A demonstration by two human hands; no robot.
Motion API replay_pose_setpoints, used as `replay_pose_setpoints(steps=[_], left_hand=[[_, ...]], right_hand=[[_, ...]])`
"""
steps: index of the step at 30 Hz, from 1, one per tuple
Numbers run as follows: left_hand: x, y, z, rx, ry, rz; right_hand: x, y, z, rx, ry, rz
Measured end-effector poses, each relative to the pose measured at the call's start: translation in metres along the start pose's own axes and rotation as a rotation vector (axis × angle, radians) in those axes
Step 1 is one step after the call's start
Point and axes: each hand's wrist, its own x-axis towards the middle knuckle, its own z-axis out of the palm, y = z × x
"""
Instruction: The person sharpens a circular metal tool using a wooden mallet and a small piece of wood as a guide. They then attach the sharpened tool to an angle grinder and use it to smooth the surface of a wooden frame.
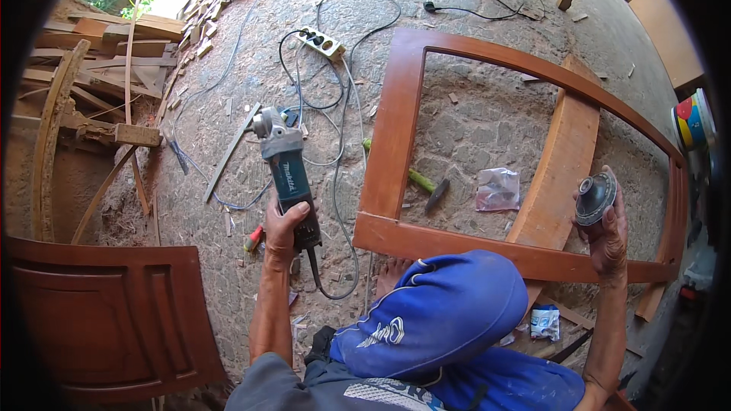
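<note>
My left hand (283,227) is wrapped round the body of a teal and black angle grinder (289,175). The grinder's metal head points up and away, and no disc shows on it. Its black cord hangs from the rear end. On the right, my right hand (609,243) grips a dark, round, cup-shaped backing pad (596,198) with a hub in its middle, raised above the right part of a reddish-brown wooden frame (396,122). The grinder and the pad are well apart. The frame lies across a thick plank (563,152) in front of my bent knee.
A power strip (321,43) with trailing cords lies ahead. Inside the frame are a hammer (436,195) and a plastic bag (499,189). A metal strip (231,154) and a red-handled tool (253,238) lie left. Scrap wood (137,49) and a panelled door (106,312) occupy the left side.
</note>
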Motion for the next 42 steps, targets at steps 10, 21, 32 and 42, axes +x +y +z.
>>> replay_pose_setpoints(steps=[10, 21, 32, 42], left_hand=[[0.015, 0.118, 0.118, -0.878, -0.537, 0.39], [0.038, 0.183, 0.304, -0.537, -0.721, 0.196], [-0.018, 0.187, 0.437, -0.121, -0.977, 0.386], [-0.075, 0.165, 0.465, 0.137, -0.88, 0.748]], right_hand=[[-0.003, -0.032, 0.041, 0.003, -0.096, -0.108], [0.029, -0.188, 0.058, -0.395, -0.054, -0.798], [-0.032, -0.194, -0.014, -0.84, 0.297, -1.024], [-0.058, -0.181, -0.053, -0.869, 0.343, -1.025]])
